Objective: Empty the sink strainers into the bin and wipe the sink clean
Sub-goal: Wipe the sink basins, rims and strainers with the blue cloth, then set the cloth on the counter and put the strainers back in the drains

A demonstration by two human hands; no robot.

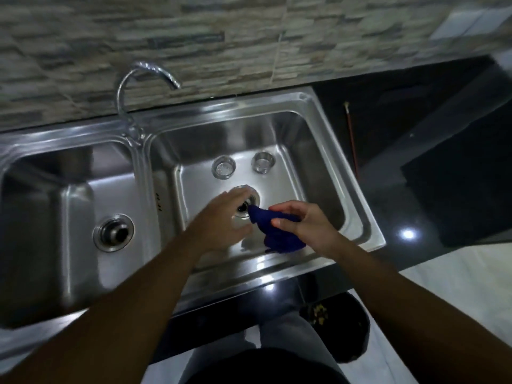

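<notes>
Kitchen floor, lower right: bin (357, 332) held scraps. Centre: right hand (307, 220) pinched blue cloth (279, 236) in right basin of sink (277, 273); left hand (221, 220) spread, fingers extended over drain (246, 207). Beyond: two strainers (223, 167) lay loose, apparently emptied. Wiping judged under way, unfinished.

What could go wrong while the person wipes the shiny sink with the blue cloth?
1. A corner of the dark blue cloth, pinched by the right hand, hangs right at the open round drain hole. It might slip in, as no strainer sits there.
2. The two small round steel strainer cups stand loose on the steel basin floor. A wide wipe could knock them over.
</notes>
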